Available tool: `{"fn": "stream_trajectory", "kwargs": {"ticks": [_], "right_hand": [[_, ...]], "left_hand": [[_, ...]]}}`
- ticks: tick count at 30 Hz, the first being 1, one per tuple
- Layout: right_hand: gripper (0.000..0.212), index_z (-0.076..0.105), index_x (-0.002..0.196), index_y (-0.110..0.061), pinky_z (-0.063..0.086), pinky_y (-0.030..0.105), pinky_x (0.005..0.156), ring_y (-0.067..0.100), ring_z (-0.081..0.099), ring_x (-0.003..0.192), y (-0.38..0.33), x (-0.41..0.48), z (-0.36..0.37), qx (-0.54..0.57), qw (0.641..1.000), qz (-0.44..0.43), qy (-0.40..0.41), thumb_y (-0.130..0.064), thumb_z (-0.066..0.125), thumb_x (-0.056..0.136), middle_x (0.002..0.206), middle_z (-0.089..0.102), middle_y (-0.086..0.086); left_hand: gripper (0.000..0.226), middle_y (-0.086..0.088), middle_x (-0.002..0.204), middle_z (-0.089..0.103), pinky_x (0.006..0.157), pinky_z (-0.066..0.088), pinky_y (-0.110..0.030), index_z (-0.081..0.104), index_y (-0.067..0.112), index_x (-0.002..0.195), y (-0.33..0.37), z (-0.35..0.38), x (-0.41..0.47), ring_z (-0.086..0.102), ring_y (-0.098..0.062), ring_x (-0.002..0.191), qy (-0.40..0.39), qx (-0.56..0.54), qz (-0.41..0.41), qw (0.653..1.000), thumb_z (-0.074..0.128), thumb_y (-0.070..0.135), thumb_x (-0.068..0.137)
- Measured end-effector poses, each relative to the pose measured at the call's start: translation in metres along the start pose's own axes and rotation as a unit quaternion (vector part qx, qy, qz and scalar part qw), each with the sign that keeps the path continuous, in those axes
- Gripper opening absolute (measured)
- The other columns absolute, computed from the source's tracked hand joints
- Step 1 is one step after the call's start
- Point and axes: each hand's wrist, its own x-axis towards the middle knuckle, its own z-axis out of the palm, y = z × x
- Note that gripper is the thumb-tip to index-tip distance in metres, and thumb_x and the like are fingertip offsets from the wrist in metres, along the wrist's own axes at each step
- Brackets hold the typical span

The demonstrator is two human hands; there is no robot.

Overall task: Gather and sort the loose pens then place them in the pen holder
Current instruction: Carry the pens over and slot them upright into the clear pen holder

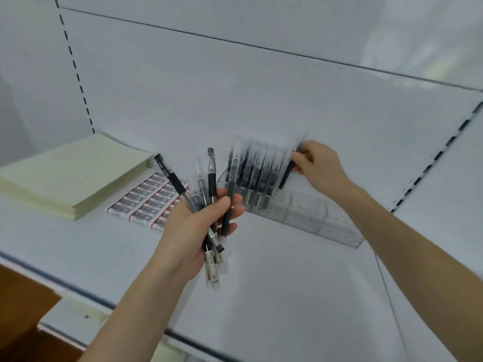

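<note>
My left hand (198, 226) grips a fanned bunch of several black and clear pens (211, 178) above the white shelf. A clear, compartmented pen holder (308, 218) stands at the back of the shelf, with a row of several pens (251, 173) upright in its left part. My right hand (317, 163) pinches the top of a single black pen (286, 176), which slants down into the holder just right of that row. The holder's right compartments look empty.
A stack of pale green notepads (68, 176) lies at the back left. Rows of boxed erasers (149, 202) sit between the notepads and the holder. The shelf's front edge (78, 293) runs below my arms, with a wooden surface (23, 296) beyond it at lower left.
</note>
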Motion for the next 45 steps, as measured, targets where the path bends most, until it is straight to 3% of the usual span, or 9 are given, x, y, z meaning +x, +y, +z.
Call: {"fn": "stream_trajectory", "kwargs": {"ticks": [2, 7, 12, 16, 24, 28, 32, 37, 45], "right_hand": [[0.016, 0.057, 0.100, 0.003, 0.049, 0.009, 0.059, 0.022, 0.061, 0.076, 0.000, -0.005, 0.008, -0.002, 1.000, 0.024, -0.016, -0.010, 0.049, 0.094, 0.090, 0.061, 0.014], [0.021, 0.060, 0.088, 0.004, 0.051, 0.042, 0.083, 0.030, 0.067, 0.084, -0.001, -0.010, 0.028, -0.077, 0.993, 0.072, -0.051, -0.014, 0.051, 0.092, 0.088, 0.069, 0.020], [0.032, 0.065, 0.078, 0.002, 0.050, 0.028, 0.066, 0.022, 0.067, 0.070, -0.009, -0.024, 0.014, -0.103, 0.986, 0.127, -0.011, -0.027, 0.060, 0.088, 0.073, 0.071, 0.013], [0.019, 0.064, 0.074, -0.012, 0.051, 0.019, 0.055, 0.007, 0.066, 0.058, -0.046, -0.055, -0.006, 0.120, 0.981, 0.117, 0.093, -0.022, 0.059, 0.089, 0.066, 0.069, -0.003], [0.011, 0.064, 0.076, -0.016, 0.053, 0.017, 0.055, 0.007, 0.067, 0.059, -0.070, -0.074, -0.014, 0.266, 0.949, 0.164, -0.036, -0.016, 0.060, 0.087, 0.063, 0.070, -0.004], [0.012, 0.053, 0.078, -0.010, 0.053, 0.019, 0.053, 0.015, 0.069, 0.058, -0.053, -0.062, -0.033, 0.366, 0.908, 0.179, 0.103, -0.013, 0.059, 0.088, 0.072, 0.068, 0.005], [0.014, 0.048, 0.080, -0.016, 0.057, 0.025, 0.064, 0.014, 0.069, 0.062, -0.027, -0.047, -0.037, 0.249, 0.936, 0.141, 0.207, -0.013, 0.059, 0.088, 0.078, 0.067, 0.007], [0.022, 0.045, 0.074, -0.023, 0.055, 0.031, 0.070, 0.024, 0.067, 0.071, -0.014, -0.035, -0.016, 0.134, 0.968, 0.114, 0.177, -0.012, 0.059, 0.088, 0.081, 0.064, 0.011], [0.017, 0.046, 0.078, -0.017, 0.055, 0.040, 0.075, 0.022, 0.067, 0.070, -0.001, -0.024, 0.003, 0.053, 0.988, 0.113, 0.091, -0.016, 0.059, 0.089, 0.083, 0.066, 0.014]], "left_hand": [[0.013, 0.001, 0.070, 0.073, 0.052, 0.053, -0.020, 0.058, 0.012, 0.085, 0.002, -0.002, 0.010, 0.069, -0.008, 0.062, -0.027, 0.007, -0.008, 1.000, 0.052, 0.001, 0.087], [0.013, 0.000, 0.074, 0.074, 0.053, 0.055, -0.021, 0.059, 0.012, 0.086, 0.008, -0.008, 0.031, 0.070, -0.009, 0.065, -0.080, 0.027, -0.019, 0.996, 0.051, 0.001, 0.088], [0.014, 0.000, 0.073, 0.073, 0.052, 0.055, -0.021, 0.059, 0.013, 0.086, 0.008, -0.010, 0.037, 0.069, -0.009, 0.065, -0.118, 0.028, -0.028, 0.992, 0.051, 0.002, 0.089], [0.014, -0.001, 0.074, 0.074, 0.052, 0.054, -0.020, 0.060, 0.012, 0.089, 0.003, -0.007, 0.037, 0.069, -0.010, 0.064, -0.146, 0.026, -0.042, 0.988, 0.051, 0.002, 0.088], [0.013, -0.002, 0.075, 0.074, 0.054, 0.055, -0.022, 0.062, 0.008, 0.094, -0.009, 0.013, 0.029, 0.069, -0.012, 0.065, -0.196, 0.046, -0.061, 0.978, 0.053, 0.002, 0.087], [0.009, -0.005, 0.077, 0.070, 0.052, 0.055, -0.023, 0.064, 0.008, 0.090, -0.006, 0.008, 0.032, 0.070, -0.013, 0.067, -0.158, 0.058, -0.062, 0.984, 0.056, 0.012, 0.088], [0.011, -0.001, 0.062, 0.053, 0.039, 0.041, -0.019, 0.061, 0.004, 0.089, -0.006, 0.002, 0.031, 0.056, -0.009, 0.049, -0.104, 0.072, -0.059, 0.990, 0.059, 0.015, 0.086], [0.009, 0.004, 0.046, 0.052, 0.040, 0.040, -0.020, 0.064, 0.006, 0.083, -0.007, -0.004, 0.027, 0.047, -0.012, 0.048, -0.102, 0.095, -0.037, 0.990, 0.058, 0.010, 0.086], [0.006, -0.001, 0.066, 0.071, 0.050, 0.052, -0.021, 0.060, 0.014, 0.088, -0.007, -0.006, 0.022, 0.068, -0.009, 0.062, -0.100, 0.099, -0.030, 0.990, 0.057, 0.009, 0.087]]}}
